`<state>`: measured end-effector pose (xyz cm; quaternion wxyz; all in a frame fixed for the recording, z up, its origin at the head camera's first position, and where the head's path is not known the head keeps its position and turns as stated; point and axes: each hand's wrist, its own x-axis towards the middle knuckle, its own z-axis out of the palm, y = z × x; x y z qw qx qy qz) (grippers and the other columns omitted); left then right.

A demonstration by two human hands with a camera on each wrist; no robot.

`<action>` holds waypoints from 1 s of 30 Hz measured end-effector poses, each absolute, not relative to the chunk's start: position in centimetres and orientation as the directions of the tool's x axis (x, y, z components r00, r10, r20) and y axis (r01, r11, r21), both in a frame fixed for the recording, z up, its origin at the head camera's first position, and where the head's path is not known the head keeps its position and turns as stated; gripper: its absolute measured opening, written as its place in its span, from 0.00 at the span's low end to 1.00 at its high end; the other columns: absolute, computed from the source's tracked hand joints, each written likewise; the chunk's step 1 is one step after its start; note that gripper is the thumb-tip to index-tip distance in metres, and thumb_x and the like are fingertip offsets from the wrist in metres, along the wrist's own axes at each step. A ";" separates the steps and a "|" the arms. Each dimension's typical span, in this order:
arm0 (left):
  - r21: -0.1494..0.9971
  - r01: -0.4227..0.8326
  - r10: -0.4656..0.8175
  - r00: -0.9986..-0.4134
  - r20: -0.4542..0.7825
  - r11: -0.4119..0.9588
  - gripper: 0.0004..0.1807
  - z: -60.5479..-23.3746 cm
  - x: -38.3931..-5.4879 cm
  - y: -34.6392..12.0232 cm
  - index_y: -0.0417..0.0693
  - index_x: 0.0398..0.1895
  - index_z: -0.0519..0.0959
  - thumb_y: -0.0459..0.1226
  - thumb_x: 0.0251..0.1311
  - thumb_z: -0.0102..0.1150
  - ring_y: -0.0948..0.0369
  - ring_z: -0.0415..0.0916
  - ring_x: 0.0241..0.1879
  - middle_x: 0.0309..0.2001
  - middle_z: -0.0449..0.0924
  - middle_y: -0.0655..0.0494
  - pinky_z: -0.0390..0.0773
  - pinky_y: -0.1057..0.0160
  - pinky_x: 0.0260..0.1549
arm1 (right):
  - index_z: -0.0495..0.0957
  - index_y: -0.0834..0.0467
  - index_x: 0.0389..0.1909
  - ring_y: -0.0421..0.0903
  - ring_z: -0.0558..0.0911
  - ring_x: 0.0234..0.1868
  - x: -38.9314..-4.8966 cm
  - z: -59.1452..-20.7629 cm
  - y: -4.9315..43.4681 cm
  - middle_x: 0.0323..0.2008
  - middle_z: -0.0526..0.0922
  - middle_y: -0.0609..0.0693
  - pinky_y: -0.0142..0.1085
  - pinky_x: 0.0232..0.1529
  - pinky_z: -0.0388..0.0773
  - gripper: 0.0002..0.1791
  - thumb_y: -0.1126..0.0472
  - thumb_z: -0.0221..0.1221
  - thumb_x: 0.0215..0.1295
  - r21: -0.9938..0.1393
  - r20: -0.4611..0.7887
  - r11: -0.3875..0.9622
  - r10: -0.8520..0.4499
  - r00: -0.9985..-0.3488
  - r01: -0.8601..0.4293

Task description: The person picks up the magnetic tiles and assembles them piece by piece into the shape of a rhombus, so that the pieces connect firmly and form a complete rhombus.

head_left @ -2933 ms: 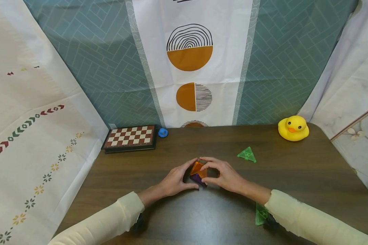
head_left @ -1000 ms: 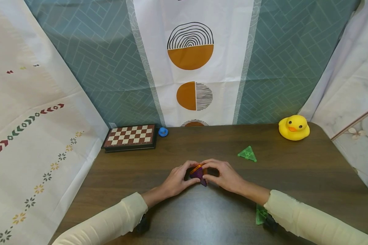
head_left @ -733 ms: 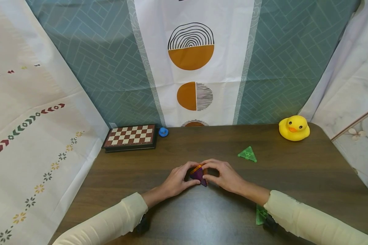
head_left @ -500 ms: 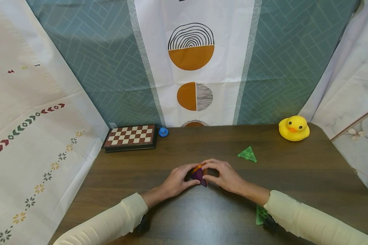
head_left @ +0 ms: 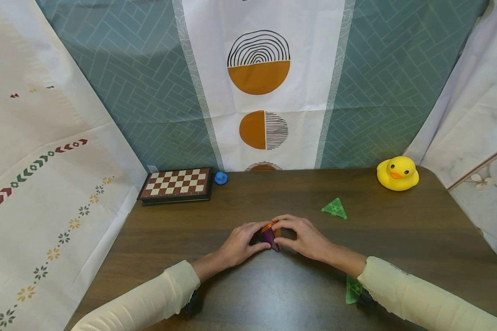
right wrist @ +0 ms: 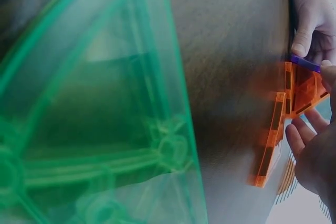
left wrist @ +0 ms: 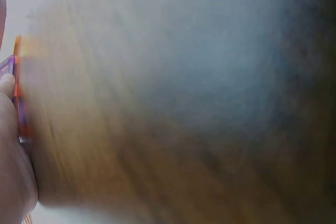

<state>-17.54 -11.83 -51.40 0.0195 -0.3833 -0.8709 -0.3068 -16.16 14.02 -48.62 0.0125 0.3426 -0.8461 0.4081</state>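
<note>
Translucent magnetic tiles, one purple and some orange, lean together in a small standing shape at the table's middle. My left hand holds the shape from the left, thumb at the purple tile's lower edge and fingertips at the top. From the right, my right hand pinches it with curled fingers and thumb. The orange tiles are mostly hidden behind the purple one in the head view. In the right wrist view, one orange tile stands out to the side of the others.
A green triangular tile lies farther back right, another green tile by the right sleeve. At the table's back stand a chessboard box, a small blue object and a yellow rubber duck.
Since the oldest frame, the purple tile has tilted up in front of the orange. The left hand has come in, its thumb now at the purple tile. Lately the hands have barely moved.
</note>
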 end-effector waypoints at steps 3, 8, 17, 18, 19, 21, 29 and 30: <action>0.516 0.682 0.656 -0.704 0.272 0.517 0.34 -51.4 -17.5 -11.8 0.45 0.74 0.75 0.46 0.68 0.72 0.56 0.78 0.65 0.67 0.80 0.51 0.79 0.50 0.64 | 0.87 0.53 0.54 0.51 0.84 0.60 -16.2 -48.6 14.0 0.62 0.83 0.52 0.50 0.59 0.83 0.17 0.60 0.75 0.65 -0.682 0.301 0.434 -0.567 -0.766 -0.589; 0.517 0.684 0.654 -0.703 0.280 0.515 0.34 -51.5 -17.6 -11.8 0.45 0.74 0.75 0.46 0.68 0.72 0.56 0.78 0.65 0.67 0.81 0.51 0.79 0.49 0.63 | 0.86 0.54 0.53 0.52 0.84 0.59 -16.2 -48.7 14.0 0.62 0.83 0.52 0.51 0.59 0.83 0.17 0.60 0.75 0.65 -0.673 0.309 0.441 -0.562 -0.767 -0.594; 0.516 0.680 0.654 -0.706 0.272 0.521 0.35 -51.4 -17.5 -11.8 0.45 0.74 0.75 0.47 0.68 0.73 0.57 0.79 0.65 0.67 0.81 0.52 0.79 0.50 0.63 | 0.82 0.53 0.54 0.52 0.83 0.61 -16.1 -48.8 14.1 0.60 0.84 0.50 0.52 0.63 0.80 0.23 0.60 0.78 0.61 -0.707 0.247 0.460 -0.550 -0.797 -0.537; 0.514 0.682 0.654 -0.705 0.272 0.521 0.35 -51.4 -17.5 -11.8 0.45 0.74 0.74 0.47 0.67 0.73 0.57 0.79 0.64 0.67 0.81 0.52 0.79 0.50 0.63 | 0.81 0.53 0.55 0.52 0.83 0.60 -16.2 -48.8 14.1 0.59 0.84 0.50 0.52 0.62 0.80 0.24 0.60 0.79 0.60 -0.710 0.244 0.461 -0.548 -0.800 -0.532; 0.513 0.684 0.656 -0.703 0.273 0.519 0.36 -51.4 -17.5 -11.8 0.45 0.74 0.74 0.47 0.67 0.74 0.57 0.79 0.64 0.67 0.81 0.52 0.79 0.51 0.63 | 0.80 0.53 0.56 0.53 0.84 0.59 -16.2 -48.9 14.2 0.58 0.84 0.50 0.53 0.61 0.81 0.25 0.60 0.79 0.60 -0.708 0.245 0.463 -0.547 -0.800 -0.533; 0.508 0.692 0.662 -0.696 0.279 0.513 0.37 -51.4 -17.4 -11.8 0.45 0.75 0.73 0.47 0.66 0.75 0.56 0.77 0.66 0.67 0.80 0.51 0.79 0.51 0.64 | 0.78 0.55 0.58 0.53 0.84 0.57 -16.2 -49.0 14.3 0.57 0.85 0.50 0.52 0.59 0.82 0.28 0.59 0.80 0.59 -0.704 0.248 0.467 -0.544 -0.802 -0.534; 0.527 0.679 0.646 -0.707 0.286 0.511 0.44 -50.5 -17.4 -12.1 0.47 0.79 0.69 0.49 0.62 0.77 0.51 0.69 0.74 0.75 0.72 0.47 0.73 0.46 0.69 | 0.73 0.60 0.69 0.60 0.85 0.57 -16.3 -48.4 15.9 0.63 0.82 0.59 0.57 0.56 0.83 0.37 0.59 0.78 0.61 -0.707 0.229 0.497 -0.511 -0.828 -0.503; 0.533 0.671 0.642 -0.714 0.279 0.515 0.45 -50.3 -17.4 -12.1 0.47 0.80 0.67 0.49 0.62 0.77 0.50 0.68 0.75 0.76 0.70 0.47 0.72 0.45 0.70 | 0.73 0.59 0.70 0.61 0.84 0.59 -16.2 -48.3 16.3 0.65 0.81 0.59 0.58 0.58 0.82 0.38 0.59 0.78 0.61 -0.708 0.221 0.507 -0.503 -0.836 -0.492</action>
